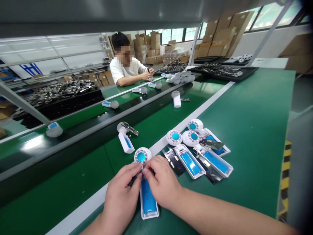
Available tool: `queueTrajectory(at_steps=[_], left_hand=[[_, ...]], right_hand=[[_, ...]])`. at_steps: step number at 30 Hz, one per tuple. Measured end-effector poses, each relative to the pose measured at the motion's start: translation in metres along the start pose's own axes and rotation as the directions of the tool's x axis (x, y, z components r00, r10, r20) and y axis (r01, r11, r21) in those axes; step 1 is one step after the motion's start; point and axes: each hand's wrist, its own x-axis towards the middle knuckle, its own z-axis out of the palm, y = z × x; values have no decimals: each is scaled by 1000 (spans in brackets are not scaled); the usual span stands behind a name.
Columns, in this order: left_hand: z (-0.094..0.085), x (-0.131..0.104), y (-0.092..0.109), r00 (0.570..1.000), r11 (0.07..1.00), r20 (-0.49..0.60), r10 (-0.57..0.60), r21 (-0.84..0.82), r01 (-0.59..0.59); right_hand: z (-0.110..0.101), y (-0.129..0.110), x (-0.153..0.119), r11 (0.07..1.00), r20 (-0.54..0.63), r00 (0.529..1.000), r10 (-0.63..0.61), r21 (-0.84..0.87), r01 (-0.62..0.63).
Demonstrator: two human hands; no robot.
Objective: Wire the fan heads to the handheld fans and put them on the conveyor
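Note:
A white handheld fan (149, 213) lies opened in front of me, its round head (141, 156) pointing away and a blue battery (148, 197) in its handle. My left hand (124, 186) is closed at the fan's neck, pinching a dark circuit board (133, 180) that is mostly covered by my fingers. From the other side, my right hand (162, 179) has thumb and fingers pressed together over the neck; what they pinch is too small and hidden to name. To the right rest several similar opened fans (192, 161), with dark circuit boards (174, 161) beside them.
A green conveyor belt (97, 163) runs along the left, carrying a fan with its board out (126, 142) and another fan (176, 99). Across it, a co-worker (128, 70) handles a part. Black trays (234, 77) heaped with parts stand farther back. A grey shelf (146, 16) hangs overhead.

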Motion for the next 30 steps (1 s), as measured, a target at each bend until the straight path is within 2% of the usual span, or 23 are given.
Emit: queueTrajectory(at_steps=[8, 17, 24, 27, 30], left_hand=[[3, -1, 0, 1000, 1000, -6, -8, -12, 8], [-1, 2, 5, 997, 999, 54, -54, 9, 53], [-7, 3, 9, 991, 988, 111, -80, -120, 93], [-3, 16, 12, 973, 960, 143, -180, -188, 206], [4, 54, 10, 938, 921, 120, -326, -185, 343]], right_hand=[[1, 2, -1, 999, 0, 1000, -8, 33, 8], [3, 0, -3, 999, -105, 994, 3, 50, 3], [3, 7, -1, 988, -119, 992, -30, 149, 48], [5, 11, 6, 986, -117, 992, 48, 167, -28], [7, 17, 12, 982, -176, 975, 133, 160, -105]])
